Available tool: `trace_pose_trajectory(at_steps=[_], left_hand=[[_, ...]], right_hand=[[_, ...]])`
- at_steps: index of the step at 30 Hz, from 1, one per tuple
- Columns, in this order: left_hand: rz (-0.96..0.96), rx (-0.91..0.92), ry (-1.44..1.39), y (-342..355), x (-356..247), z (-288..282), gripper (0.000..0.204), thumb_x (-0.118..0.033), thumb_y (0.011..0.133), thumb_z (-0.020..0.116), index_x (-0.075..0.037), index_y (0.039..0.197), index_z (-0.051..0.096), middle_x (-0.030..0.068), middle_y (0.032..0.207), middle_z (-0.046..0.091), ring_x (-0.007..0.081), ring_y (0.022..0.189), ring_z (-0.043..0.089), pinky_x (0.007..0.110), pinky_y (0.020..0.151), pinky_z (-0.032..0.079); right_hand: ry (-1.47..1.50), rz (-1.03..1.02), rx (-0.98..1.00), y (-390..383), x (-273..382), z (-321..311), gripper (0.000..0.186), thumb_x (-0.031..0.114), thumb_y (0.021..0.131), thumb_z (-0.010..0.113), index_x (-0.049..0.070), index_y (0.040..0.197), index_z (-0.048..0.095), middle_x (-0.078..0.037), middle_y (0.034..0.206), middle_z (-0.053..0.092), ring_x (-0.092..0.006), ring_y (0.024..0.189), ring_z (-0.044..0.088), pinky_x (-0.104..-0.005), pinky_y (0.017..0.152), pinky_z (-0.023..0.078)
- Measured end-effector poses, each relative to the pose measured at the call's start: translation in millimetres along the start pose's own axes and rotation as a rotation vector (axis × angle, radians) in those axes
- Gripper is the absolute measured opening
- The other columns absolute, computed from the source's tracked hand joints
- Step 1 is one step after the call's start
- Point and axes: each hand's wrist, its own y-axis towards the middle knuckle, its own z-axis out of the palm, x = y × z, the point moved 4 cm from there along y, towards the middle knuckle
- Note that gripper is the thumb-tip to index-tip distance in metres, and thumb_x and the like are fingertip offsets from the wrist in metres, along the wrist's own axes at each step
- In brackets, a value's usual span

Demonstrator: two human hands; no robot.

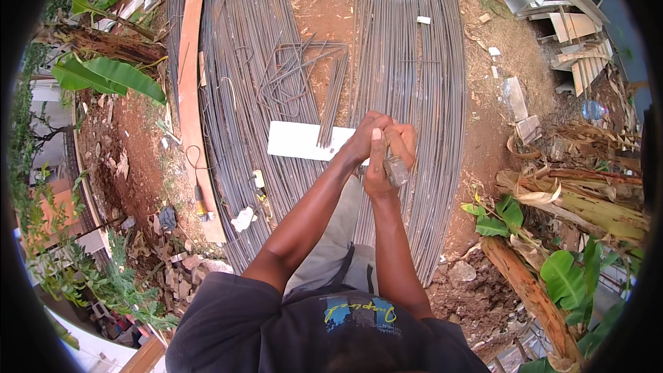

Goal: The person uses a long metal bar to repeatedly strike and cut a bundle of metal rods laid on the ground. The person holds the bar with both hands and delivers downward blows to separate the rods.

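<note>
Close together in front of my body, my left hand (pixel 369 137) and my right hand (pixel 387 159) overlap. The fingers of both are curled in. A small grey, blocky thing (pixel 396 170) sticks out at the right hand's outer side; its kind I cannot make out. What the left fingers hold, if anything, is hidden. Below and left of the hands is a white board (pixel 293 141), laid across long steel rods (pixel 407 48). Several short rod pieces (pixel 332 103) rest with their near ends on the board.
Bent rods (pixel 293 76) lie beyond the board. To the left, a long wooden plank (pixel 190 76) carries a yellow-and-black handled tool (pixel 200 202). Scrap boards (pixel 577 34) are piled at the far right, and cut banana trunks (pixel 535 304) lie at the near right.
</note>
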Motion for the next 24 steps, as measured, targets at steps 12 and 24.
trace_pose_trajectory(at_steps=[12,24], left_hand=[[-0.068,-0.027,-0.237,8.0,-30.6,34.2,0.040,-0.028,0.101,0.052,-0.001,0.073,0.059,0.0028,0.067,0.054,0.0105,0.065,0.049,0.035,0.055,0.041],[-0.212,-0.040,-0.425,-10.1,-34.4,9.6,0.049,-0.031,0.102,0.047,-0.007,0.060,0.051,0.0024,0.054,0.045,0.0137,0.051,0.041,0.029,0.058,0.035]], right_hand=[[-0.048,0.009,-0.084,-1.2,-16.5,-46.6,0.022,0.013,0.093,0.066,-0.002,0.079,0.060,-0.015,0.085,0.058,-0.0308,0.077,0.056,-0.0447,0.072,0.046],[-0.016,0.238,0.005,90.7,-100.0,25.8,0.026,0.021,0.091,0.065,-0.003,0.080,0.067,-0.025,0.071,0.064,-0.0432,0.065,0.063,-0.0521,0.067,0.048]])
